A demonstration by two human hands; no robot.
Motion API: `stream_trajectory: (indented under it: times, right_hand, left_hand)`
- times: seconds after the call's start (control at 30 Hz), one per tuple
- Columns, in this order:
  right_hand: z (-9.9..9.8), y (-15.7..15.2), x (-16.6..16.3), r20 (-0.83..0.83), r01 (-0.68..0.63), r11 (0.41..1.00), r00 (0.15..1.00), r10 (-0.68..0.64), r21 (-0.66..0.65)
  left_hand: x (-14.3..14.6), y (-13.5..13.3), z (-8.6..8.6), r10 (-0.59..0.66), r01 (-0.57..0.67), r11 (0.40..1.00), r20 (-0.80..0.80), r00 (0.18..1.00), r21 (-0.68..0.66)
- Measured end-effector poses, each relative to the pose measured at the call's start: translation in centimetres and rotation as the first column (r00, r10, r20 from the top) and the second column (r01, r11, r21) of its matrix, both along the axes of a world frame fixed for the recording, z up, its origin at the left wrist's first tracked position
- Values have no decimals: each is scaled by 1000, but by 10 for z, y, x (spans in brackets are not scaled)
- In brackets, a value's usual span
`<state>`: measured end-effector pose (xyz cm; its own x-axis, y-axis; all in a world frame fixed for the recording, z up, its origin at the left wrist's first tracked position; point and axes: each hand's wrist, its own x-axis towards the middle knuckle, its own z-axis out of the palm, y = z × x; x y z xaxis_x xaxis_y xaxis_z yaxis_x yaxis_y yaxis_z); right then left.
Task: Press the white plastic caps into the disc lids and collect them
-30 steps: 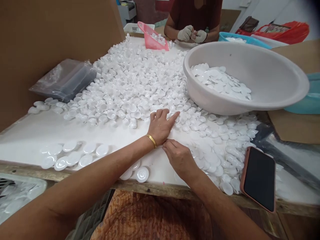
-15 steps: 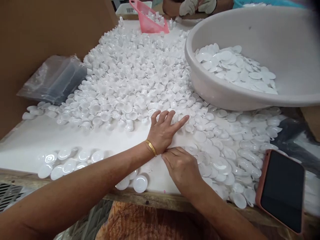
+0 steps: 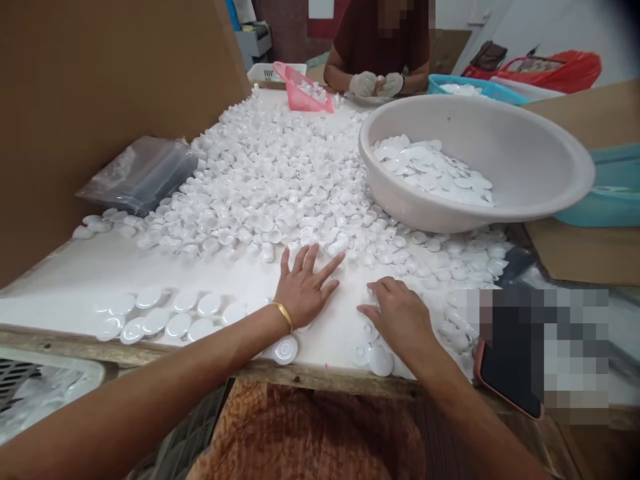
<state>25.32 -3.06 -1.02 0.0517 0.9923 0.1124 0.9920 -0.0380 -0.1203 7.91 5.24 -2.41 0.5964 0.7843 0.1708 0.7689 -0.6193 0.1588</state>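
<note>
Left hand (image 3: 306, 293): bare, gold-coloured bracelet at wrist; grip fanned wide, palm down over the tabletop (image 3: 210, 270) toward the middle of its front edge, nothing seen in hold.

Right hand (image 3: 400, 317): bare; grip half-parted, thumb apart from the bent fingers; whether it has hold of a saucer, cannot tell.

White saucers (image 3: 381, 360): glossy, round, ringed centres; 1 group below the right hand at the front edge, others in rows toward the front left corner.

White cups (image 3: 280, 167): glossy, small, rounded; 1 broad heap from mid-tabletop to the far edge.

Basin (image 3: 540, 193): 1, pale grey, smooth, round, by the right edge; contains flat white discs (image 3: 435, 167).

Scoop (image 3: 305, 97): 1, pink, far edge.

Packet (image 3: 140, 173): 1, clear film, dark contents, left edge.

Phone (image 3: 505, 373): 1, black screen, reddish case, front right corner; partly pixelated.
</note>
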Motion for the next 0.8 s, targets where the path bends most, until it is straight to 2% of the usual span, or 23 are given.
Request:
stream_trajectory:
  times: [0.1,0.2,0.37,0.43,0.5,0.6,0.67,0.8]
  right_hand:
    - [-2,-1,-2,93,-11,999,996,16,-52]
    - [-2,0,-3,139,-24,998,990,31,-49]
    - [-1,4,-2,81,34,999,996,-37,42]
    - [-1,9,-1,79,24,997,996,-29,69]
    - [-3,14,0,103,-23,999,995,19,38]
    - [-6,18,2,149,-53,999,987,53,-3]
    - [-8,18,5,161,-54,998,986,50,20]
    - [-11,15,11,87,-60,993,995,52,99]
  left_hand:
    - [-13,-3,11,106,-106,991,-7,994,-85]
    - [-23,6,22,155,-154,984,11,988,-93]
    - [-39,32,23,184,-180,970,12,983,-161]
    - [-40,36,21,164,-161,975,12,986,-152]
    - [-37,34,19,114,-112,983,6,993,-144]
    - [-27,21,20,20,-20,989,3,1000,-147]
    - [-23,10,20,-25,27,986,16,1000,-166]
    - [-21,2,21,17,4,967,82,996,-256]
